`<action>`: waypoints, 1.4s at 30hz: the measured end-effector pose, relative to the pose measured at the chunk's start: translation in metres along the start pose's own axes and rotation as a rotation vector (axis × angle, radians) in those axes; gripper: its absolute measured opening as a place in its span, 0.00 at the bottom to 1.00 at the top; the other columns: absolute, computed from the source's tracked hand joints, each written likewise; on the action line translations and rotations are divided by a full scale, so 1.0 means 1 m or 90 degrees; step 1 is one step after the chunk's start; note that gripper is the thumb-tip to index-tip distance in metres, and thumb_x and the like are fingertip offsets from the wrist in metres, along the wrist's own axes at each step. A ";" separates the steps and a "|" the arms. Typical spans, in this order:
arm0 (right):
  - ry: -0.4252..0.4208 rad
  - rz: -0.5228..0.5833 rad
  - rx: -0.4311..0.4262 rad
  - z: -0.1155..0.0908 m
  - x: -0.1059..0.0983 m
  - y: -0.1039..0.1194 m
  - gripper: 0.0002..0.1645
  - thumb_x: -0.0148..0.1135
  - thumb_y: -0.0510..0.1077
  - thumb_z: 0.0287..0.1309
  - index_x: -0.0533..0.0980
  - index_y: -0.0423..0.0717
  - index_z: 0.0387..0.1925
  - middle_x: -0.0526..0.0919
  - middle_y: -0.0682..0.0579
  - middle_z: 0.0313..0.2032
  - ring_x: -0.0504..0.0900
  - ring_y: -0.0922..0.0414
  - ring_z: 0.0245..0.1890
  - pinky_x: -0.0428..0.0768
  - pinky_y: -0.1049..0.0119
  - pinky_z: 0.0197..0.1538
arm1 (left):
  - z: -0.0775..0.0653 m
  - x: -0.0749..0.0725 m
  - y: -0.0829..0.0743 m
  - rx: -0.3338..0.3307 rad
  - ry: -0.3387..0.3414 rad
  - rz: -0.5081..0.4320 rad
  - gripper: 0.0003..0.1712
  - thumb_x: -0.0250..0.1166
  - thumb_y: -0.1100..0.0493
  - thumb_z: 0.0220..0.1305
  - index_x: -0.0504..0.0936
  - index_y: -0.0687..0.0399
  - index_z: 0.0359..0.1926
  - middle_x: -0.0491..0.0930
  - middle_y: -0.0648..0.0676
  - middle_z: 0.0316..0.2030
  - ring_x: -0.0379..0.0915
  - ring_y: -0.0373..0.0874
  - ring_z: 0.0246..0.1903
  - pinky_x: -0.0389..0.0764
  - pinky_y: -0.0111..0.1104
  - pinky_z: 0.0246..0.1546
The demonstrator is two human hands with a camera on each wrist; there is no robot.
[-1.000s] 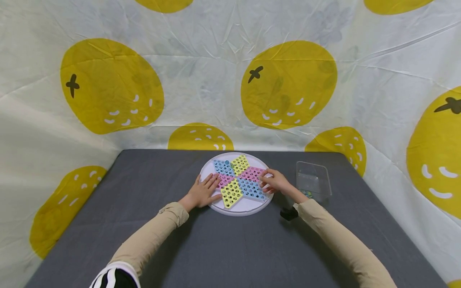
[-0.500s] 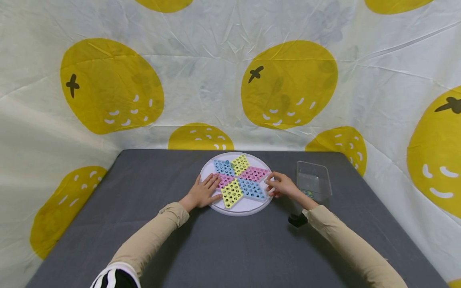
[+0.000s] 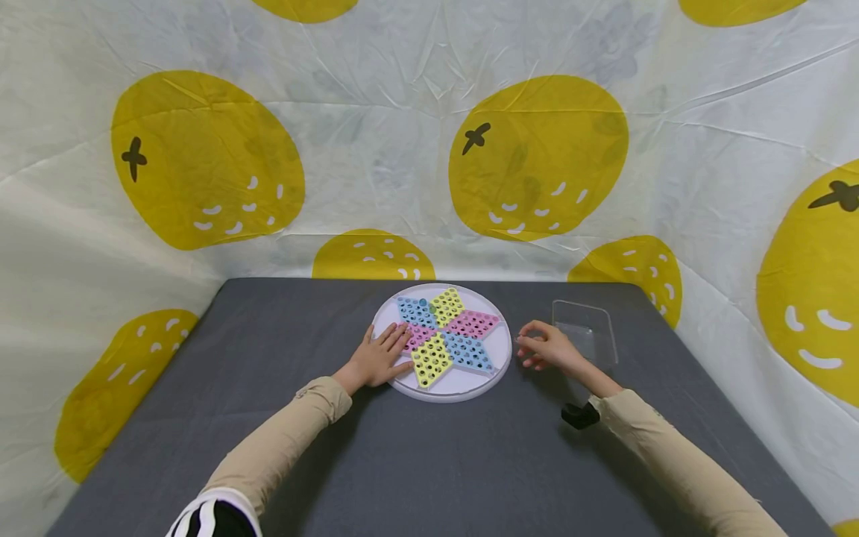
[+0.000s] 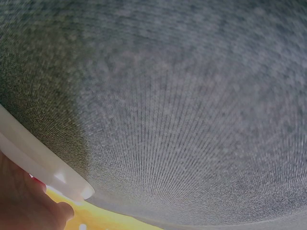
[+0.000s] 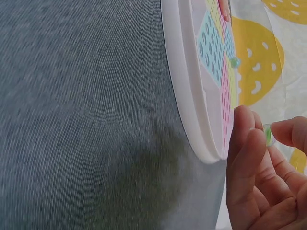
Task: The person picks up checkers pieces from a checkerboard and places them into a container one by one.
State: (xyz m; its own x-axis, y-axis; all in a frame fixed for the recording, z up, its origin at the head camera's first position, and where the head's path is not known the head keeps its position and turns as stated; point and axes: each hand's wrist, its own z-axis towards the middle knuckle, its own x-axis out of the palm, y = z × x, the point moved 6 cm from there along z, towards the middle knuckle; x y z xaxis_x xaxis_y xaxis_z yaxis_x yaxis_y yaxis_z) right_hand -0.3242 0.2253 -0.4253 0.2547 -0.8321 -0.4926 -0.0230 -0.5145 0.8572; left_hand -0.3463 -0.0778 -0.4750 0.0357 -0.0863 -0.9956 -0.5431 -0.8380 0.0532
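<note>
A round white Chinese checkers board (image 3: 463, 380) with a pink, yellow and blue star of holes lies on the table. My left hand (image 3: 379, 358) rests on its left side with fingers spread. In the left wrist view part of that hand (image 4: 29, 201) shows beside the white rim. Just off the board's right edge, my right hand (image 3: 549, 349) is raised above the table. In the right wrist view it pinches a clear marble (image 5: 267, 135) with a green streak between thumb and finger. One marble (image 5: 234, 62) sits on the board's far part.
A clear plastic container (image 3: 597, 339) stands right of the board, partly hidden by my right hand and forearm. Dark grey cloth (image 3: 443, 462) covers the table. A white curtain with yellow fruit prints (image 3: 537, 156) hangs behind it.
My right hand has moved right, from over the board's pink and blue points to beyond its edge, close to the container. The left hand and the board have stayed in place.
</note>
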 end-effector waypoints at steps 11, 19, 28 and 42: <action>-0.016 -0.004 0.021 -0.012 -0.022 -0.007 0.20 0.52 0.48 0.60 0.64 0.37 0.47 0.82 0.38 0.32 0.83 0.54 0.24 0.78 0.58 0.27 | -0.001 -0.001 -0.001 0.003 0.008 -0.002 0.40 0.37 0.33 0.63 0.46 0.49 0.69 0.43 0.50 0.70 0.38 0.48 0.69 0.42 0.55 0.63; -0.038 0.008 0.033 -0.021 -0.041 -0.012 0.23 0.50 0.49 0.61 0.63 0.37 0.50 0.82 0.40 0.33 0.83 0.49 0.27 0.79 0.56 0.30 | -0.003 -0.003 -0.002 0.010 0.003 0.004 0.39 0.37 0.34 0.64 0.47 0.50 0.69 0.43 0.52 0.70 0.39 0.49 0.69 0.42 0.55 0.63; -0.047 -0.017 0.021 -0.027 -0.064 -0.017 0.26 0.48 0.50 0.63 0.61 0.34 0.53 0.82 0.39 0.36 0.84 0.49 0.30 0.80 0.55 0.33 | -0.001 0.001 0.000 0.012 0.003 0.006 0.40 0.35 0.33 0.63 0.45 0.49 0.69 0.42 0.50 0.70 0.37 0.48 0.69 0.40 0.55 0.64; -0.083 -0.023 0.019 -0.027 -0.093 -0.029 0.26 0.47 0.51 0.62 0.60 0.34 0.52 0.83 0.43 0.34 0.84 0.57 0.27 0.80 0.62 0.28 | 0.000 0.002 0.001 -0.003 0.018 0.012 0.40 0.34 0.32 0.63 0.43 0.46 0.69 0.40 0.48 0.70 0.35 0.46 0.70 0.40 0.54 0.64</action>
State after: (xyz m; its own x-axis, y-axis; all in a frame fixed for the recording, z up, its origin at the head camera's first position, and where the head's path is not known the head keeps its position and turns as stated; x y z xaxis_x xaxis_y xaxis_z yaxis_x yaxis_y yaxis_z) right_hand -0.3212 0.3235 -0.3998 0.1278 -0.8321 -0.5397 -0.0455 -0.5485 0.8349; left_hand -0.3463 -0.0787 -0.4765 0.0489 -0.1170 -0.9919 -0.5403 -0.8384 0.0722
